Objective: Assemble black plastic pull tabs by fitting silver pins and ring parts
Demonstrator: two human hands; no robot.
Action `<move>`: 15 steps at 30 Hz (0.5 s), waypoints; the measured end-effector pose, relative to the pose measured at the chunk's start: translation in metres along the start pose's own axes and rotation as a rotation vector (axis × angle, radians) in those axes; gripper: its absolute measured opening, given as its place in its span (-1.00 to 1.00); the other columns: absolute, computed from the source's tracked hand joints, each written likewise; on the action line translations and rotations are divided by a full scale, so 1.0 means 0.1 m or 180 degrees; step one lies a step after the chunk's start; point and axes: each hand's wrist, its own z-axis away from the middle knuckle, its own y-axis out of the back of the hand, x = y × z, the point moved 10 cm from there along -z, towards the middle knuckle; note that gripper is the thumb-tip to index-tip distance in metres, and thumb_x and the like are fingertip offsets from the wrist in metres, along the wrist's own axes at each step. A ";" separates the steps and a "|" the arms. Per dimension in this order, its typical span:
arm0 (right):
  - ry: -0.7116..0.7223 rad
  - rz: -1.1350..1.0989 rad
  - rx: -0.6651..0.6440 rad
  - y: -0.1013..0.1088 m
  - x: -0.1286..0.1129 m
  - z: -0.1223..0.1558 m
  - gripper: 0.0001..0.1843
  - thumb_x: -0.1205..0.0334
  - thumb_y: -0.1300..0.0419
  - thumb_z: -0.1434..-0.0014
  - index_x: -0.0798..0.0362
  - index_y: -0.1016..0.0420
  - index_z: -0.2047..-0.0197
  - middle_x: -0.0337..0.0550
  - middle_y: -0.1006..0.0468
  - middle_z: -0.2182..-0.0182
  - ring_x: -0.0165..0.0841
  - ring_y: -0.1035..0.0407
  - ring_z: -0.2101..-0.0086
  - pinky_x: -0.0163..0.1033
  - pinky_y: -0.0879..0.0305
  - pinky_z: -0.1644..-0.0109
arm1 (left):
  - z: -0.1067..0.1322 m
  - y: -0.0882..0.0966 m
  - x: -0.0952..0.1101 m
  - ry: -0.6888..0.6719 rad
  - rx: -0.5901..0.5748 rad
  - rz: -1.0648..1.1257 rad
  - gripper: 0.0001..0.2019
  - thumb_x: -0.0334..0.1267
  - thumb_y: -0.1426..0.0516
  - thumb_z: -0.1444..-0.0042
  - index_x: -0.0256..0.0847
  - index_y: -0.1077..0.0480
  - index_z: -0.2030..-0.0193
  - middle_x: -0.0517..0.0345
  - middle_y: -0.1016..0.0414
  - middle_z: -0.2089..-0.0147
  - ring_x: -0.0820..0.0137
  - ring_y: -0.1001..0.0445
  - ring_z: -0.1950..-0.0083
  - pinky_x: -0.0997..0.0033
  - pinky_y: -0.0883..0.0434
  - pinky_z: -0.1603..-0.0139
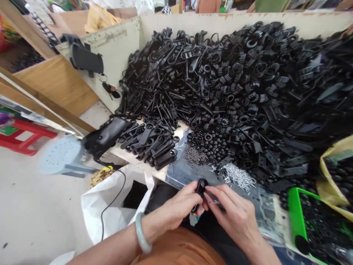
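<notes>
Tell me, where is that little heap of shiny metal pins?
In the head view, the heap of metal pins lies on the table right of centre, at the foot of the big pile of black plastic parts, just beyond the right hand.

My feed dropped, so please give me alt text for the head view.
Left hand and right hand pinch a small black plastic part at the table's near edge. Behind lie a huge pile of black parts, a stack of clips and small metal pins.
</notes>
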 end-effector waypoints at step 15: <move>0.0276 0.0080 -0.0054 0.03 -0.01 0.05 -0.73 0.46 -0.13 -0.38 0.05 -0.59 -0.01 -0.16 -0.67 0.31 -0.42 -0.56 0.40 -0.34 -0.43 0.25 | -0.05 -0.04 0.08 -0.0313 -0.0103 -0.0059 -0.88 -0.25 -0.13 0.02 -0.16 -0.34 0.31 0.20 -0.36 0.41 0.44 -0.33 0.38 0.41 -0.28 0.27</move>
